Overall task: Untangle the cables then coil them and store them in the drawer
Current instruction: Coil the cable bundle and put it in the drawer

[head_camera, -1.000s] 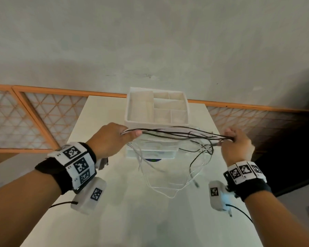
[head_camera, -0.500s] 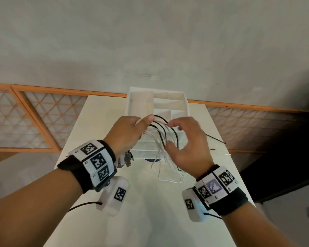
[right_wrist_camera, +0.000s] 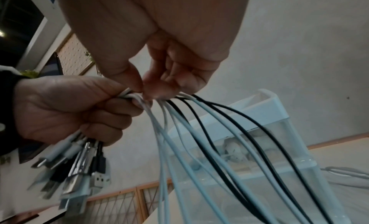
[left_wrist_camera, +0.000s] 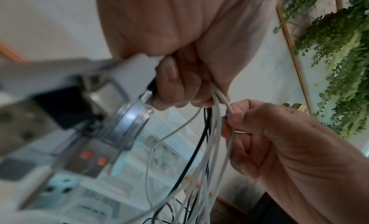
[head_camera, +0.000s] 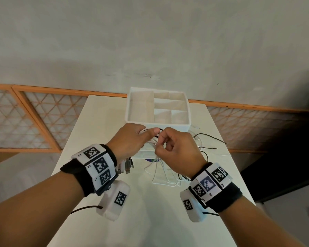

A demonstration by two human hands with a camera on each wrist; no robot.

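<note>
My left hand (head_camera: 132, 139) grips a bundle of several white and black cables (right_wrist_camera: 199, 132) in a fist, with their USB plugs (right_wrist_camera: 75, 172) sticking out below the palm. My right hand (head_camera: 175, 148) is right beside it and pinches the cables (left_wrist_camera: 225, 104) between thumb and fingertips where they leave the left fist. The loops hang down to the white table (head_camera: 150, 220) in front of the white drawer unit (head_camera: 184, 126). More cable (head_camera: 210, 138) lies loose on the table to the right of the unit.
The drawer unit has an open divided tray (head_camera: 130, 111) on top and clear drawers (right_wrist_camera: 279, 156) below, standing at the table's far end. A grey wall rises behind, with orange lattice panels (head_camera: 30, 120) at both sides. Green hanging plants (left_wrist_camera: 339, 61) show in the left wrist view.
A second ago my hands were apart with the cables stretched between them. The right hand has come in to the left and now pinches the bundle beside the left fist; loops hang slack.
</note>
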